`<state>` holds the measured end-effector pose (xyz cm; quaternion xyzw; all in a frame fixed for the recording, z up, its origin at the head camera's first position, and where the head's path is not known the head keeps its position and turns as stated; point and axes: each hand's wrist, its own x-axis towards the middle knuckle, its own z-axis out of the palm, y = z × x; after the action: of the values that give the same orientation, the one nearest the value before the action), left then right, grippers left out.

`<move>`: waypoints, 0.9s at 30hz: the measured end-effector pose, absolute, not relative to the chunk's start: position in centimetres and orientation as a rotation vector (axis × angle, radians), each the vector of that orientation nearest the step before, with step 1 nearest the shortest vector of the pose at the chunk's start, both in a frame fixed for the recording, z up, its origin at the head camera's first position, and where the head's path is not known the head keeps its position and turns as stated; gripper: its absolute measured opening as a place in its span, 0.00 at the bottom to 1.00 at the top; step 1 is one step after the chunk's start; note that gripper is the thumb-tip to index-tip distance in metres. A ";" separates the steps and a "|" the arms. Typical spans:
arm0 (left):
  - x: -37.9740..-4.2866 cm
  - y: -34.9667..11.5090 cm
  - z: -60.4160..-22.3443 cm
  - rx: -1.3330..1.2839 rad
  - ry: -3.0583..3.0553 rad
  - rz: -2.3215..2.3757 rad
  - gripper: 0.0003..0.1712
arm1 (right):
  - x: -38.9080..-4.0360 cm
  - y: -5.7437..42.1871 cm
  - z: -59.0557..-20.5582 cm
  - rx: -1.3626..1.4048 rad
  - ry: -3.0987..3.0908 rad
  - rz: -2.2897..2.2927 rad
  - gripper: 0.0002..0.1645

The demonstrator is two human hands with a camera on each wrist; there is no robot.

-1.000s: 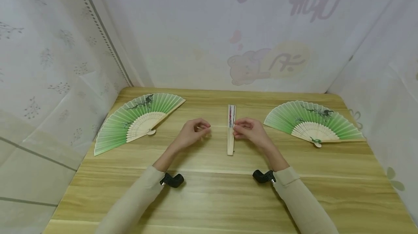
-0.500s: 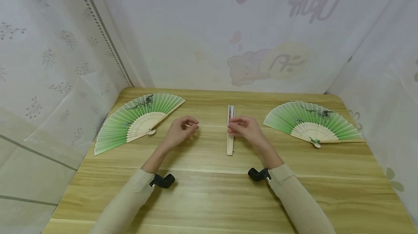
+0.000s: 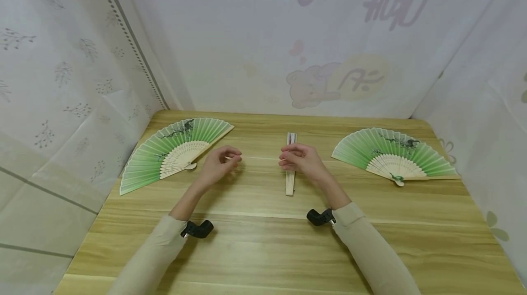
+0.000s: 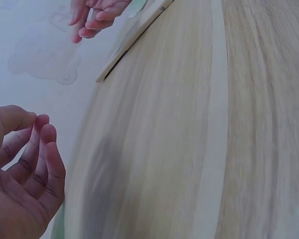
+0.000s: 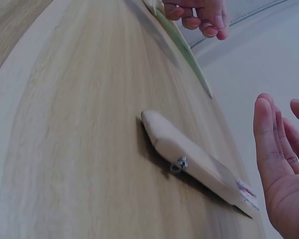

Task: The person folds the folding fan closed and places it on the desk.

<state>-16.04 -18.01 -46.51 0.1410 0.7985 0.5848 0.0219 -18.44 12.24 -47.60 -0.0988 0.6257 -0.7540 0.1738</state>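
A folded hand fan (image 3: 290, 183) lies on the wooden table with its pale ribs toward the person. Above its middle hovers my right hand (image 3: 305, 163), covering part of it in the head view. The right wrist view shows a gap between those relaxed fingers (image 5: 270, 134) and the folded fan (image 5: 194, 154), which has a small metal ring at its pivot. My left hand (image 3: 215, 166) is held in the air near the spread green fan (image 3: 142, 171) on the left. Its fingers (image 4: 52, 164) are loosely bent, thumb close to the index tip, with nothing between them.
Another spread green fan (image 3: 354, 148) lies on the right side of the table (image 3: 255, 254), a green tassel at its pivot. Patterned white curtains (image 3: 230, 48) hang behind and beside the table. A black camera mount (image 3: 197, 229) sits on each wrist.
My left hand has moved left, away from the folded fan. My right hand has shifted left from the fan's edge to over it. The fans stay where they were.
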 end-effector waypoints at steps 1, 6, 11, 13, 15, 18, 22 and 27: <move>-16.0 -18.3 -46.5 0.426 2.485 1.808 0.13 | -18.5 12.1 -47.5 -0.282 1.774 -2.138 0.23; -15.6 -19.4 -46.5 0.360 2.480 1.805 0.14 | -18.6 11.3 -47.4 -0.288 1.756 -2.138 0.23; -15.4 -20.1 -46.3 0.322 2.474 1.793 0.15 | -18.6 10.5 -47.3 -0.301 1.728 -2.139 0.23; -15.3 -20.3 -46.2 0.323 2.486 1.791 0.16 | -18.7 10.0 -47.3 -0.312 1.722 -2.138 0.22; -15.3 -20.6 -46.2 0.318 2.497 1.785 0.16 | -18.7 9.6 -47.3 -0.326 1.716 -2.131 0.22; -15.2 -21.1 -46.2 0.308 2.500 1.779 0.16 | -18.7 9.1 -47.2 -0.340 1.716 -2.115 0.21; -15.0 -21.9 -46.3 0.309 2.511 1.769 0.16 | -18.7 8.2 -46.9 -0.339 1.719 -2.087 0.22; -14.7 -22.8 -46.2 0.308 2.536 1.757 0.16 | -18.6 7.1 -46.7 -0.330 1.725 -2.056 0.22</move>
<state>-14.68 -22.83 -46.19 0.0993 0.8177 0.5666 0.0204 -18.64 7.13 -46.66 -0.1190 0.6228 -0.7422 0.2172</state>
